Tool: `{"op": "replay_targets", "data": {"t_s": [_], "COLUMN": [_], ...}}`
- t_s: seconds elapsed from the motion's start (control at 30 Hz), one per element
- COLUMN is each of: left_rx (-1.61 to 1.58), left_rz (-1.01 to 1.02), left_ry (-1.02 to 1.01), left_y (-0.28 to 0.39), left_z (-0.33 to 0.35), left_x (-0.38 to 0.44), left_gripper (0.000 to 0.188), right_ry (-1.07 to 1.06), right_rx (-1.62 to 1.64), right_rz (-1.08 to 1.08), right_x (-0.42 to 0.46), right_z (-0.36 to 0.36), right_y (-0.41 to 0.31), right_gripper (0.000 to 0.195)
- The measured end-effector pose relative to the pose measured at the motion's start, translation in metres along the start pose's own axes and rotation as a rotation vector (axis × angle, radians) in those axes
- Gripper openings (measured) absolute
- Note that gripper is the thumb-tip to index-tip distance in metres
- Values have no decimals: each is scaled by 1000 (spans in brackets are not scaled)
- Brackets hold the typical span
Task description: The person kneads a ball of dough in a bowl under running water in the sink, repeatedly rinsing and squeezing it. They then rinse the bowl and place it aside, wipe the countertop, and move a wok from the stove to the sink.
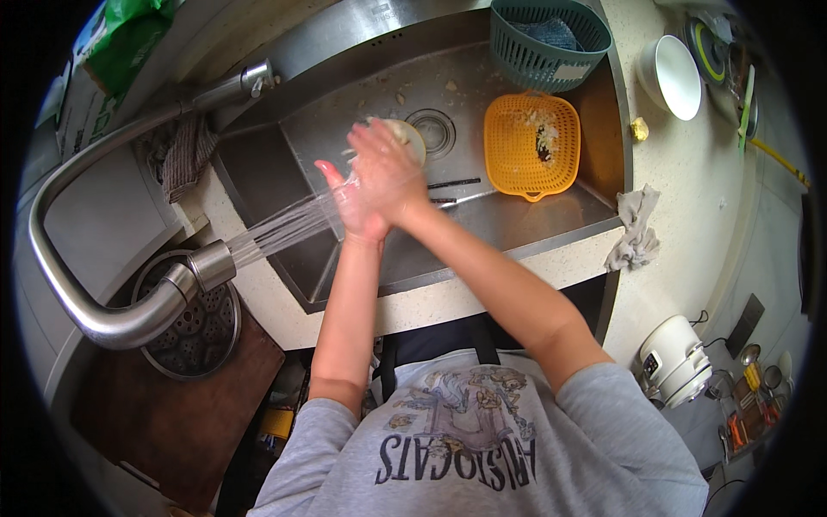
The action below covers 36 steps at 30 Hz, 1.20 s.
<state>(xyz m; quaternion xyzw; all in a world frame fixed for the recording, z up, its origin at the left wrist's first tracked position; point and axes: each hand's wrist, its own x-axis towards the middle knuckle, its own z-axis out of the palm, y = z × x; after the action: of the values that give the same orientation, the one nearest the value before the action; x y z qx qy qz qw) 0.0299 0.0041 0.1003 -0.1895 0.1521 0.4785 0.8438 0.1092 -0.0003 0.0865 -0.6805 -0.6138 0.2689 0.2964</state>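
Note:
Water sprays from a metal gooseneck faucet (213,263) onto my two hands, which press together over a stainless steel sink (310,152). My left hand (352,200) lies partly under my right hand (387,165), its thumb sticking out; the right is blurred, and neither shows anything held. Which hand is which follows the arms: left arm from the left, right arm from the right. Behind the fingers sits a round, pale yellow-rimmed item (417,139), partly hidden, near the drain (433,132). An orange plastic basket (564,116) holds pale and dark scraps. Dark-handled utensils (455,183) lie beside my wrist.
A teal basket (536,55) with a blue cloth stands at the sink's back right. On the right counter are a white bowl (678,77), a yellowish lump (639,129), a crumpled rag (636,232) and a white appliance (675,362). A perforated metal steamer tray (194,329) lies left.

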Motion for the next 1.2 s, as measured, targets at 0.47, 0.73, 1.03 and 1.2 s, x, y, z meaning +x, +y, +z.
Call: {"op": "replay_targets", "data": {"t_s": [0.47, 0.73, 1.03, 1.2], "left_rx": [393, 470, 977, 147], "left_rz": [95, 52, 518, 480], "left_ry": [174, 80, 581, 445], "left_y": [-8, -18, -17, 0], "left_z": [9, 35, 27, 13], "left_x": [-6, -24, -42, 13], "left_gripper": [103, 115, 70, 65], "right_ry": [-4, -66, -5, -144], "right_rx": [77, 928, 2219, 2525], "right_rz": [51, 642, 1113, 1002], "right_x": [-4, 32, 29, 14], "right_z": [-8, -1, -14, -27], "right_y": [-5, 41, 17, -17], "right_gripper": [38, 38, 40, 36]}}
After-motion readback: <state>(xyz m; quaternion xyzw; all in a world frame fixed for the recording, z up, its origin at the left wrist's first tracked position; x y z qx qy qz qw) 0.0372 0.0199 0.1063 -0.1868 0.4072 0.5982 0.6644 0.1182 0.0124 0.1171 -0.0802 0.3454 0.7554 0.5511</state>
